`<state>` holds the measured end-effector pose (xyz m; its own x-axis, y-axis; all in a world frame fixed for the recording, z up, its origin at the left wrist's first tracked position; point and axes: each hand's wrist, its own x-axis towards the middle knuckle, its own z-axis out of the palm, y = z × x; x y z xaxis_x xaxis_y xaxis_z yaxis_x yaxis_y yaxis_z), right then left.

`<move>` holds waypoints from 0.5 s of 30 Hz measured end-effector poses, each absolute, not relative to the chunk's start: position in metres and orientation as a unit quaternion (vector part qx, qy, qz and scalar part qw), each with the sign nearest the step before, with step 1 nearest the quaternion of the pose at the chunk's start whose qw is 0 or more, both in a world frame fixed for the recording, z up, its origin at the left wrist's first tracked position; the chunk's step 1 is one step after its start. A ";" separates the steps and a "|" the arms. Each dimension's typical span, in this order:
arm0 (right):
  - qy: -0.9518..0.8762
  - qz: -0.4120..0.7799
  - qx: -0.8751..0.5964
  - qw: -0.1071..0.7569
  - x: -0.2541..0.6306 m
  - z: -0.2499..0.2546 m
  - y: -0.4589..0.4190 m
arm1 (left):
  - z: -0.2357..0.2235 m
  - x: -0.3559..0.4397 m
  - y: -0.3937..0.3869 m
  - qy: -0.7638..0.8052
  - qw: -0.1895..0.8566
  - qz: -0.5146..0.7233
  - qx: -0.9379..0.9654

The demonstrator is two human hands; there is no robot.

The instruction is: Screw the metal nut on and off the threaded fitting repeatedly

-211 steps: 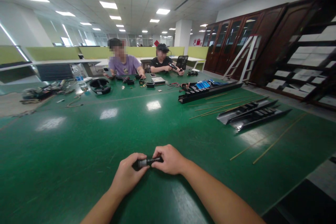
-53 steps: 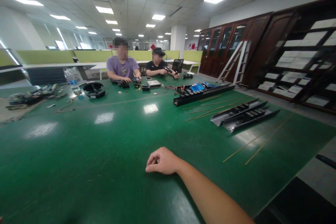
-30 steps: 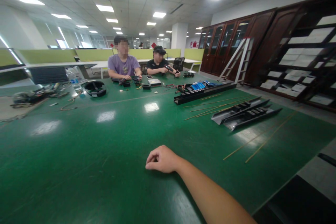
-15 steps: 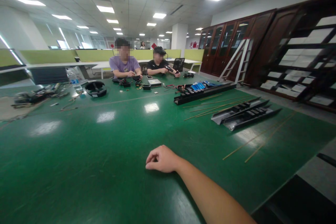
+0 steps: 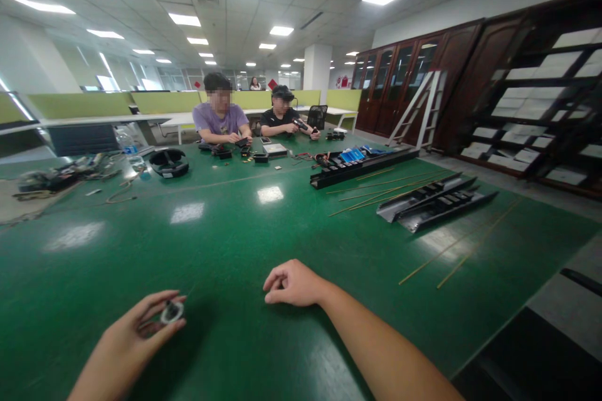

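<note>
My left hand [image 5: 125,332] is in view at the lower left, above the green table [image 5: 226,351]. Thumb and fingers close around a small pale ring with a dark middle [image 5: 172,311], perhaps a little spool. A faint thin line seems to run up and to the right from it. Near the middle of the table, my right hand [image 5: 294,285] rests with curled fingers, the thumb close to the index finger. Whatever may be between those fingertips is too small to make out. The two hands are well apart.
Right of centre lie thin yellowish rods [image 5: 423,266] and black metal channels [image 5: 442,207]; a longer black channel [image 5: 362,169] is behind. A black headset [image 5: 169,163] and cluttered parts [image 5: 61,169] are at the left. Two co-workers [image 5: 220,116] sit across the table.
My left hand has come into view from the lower left, with the small ring-shaped thing in its fingers. My right hand has hardly moved; the view has shifted slightly.
</note>
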<state>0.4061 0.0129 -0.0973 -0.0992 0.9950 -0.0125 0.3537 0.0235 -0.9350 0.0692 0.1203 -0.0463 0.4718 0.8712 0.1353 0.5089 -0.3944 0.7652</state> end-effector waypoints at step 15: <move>-0.643 0.326 -0.568 0.397 0.400 -0.090 0.013 | -0.090 0.165 0.105 0.227 0.286 0.220 0.904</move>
<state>0.3996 0.0132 -0.0900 -0.0394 0.9894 0.1394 0.4711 0.1415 -0.8706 0.1646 0.1048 -0.0896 0.7998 0.5366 0.2689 0.2844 -0.7334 0.6175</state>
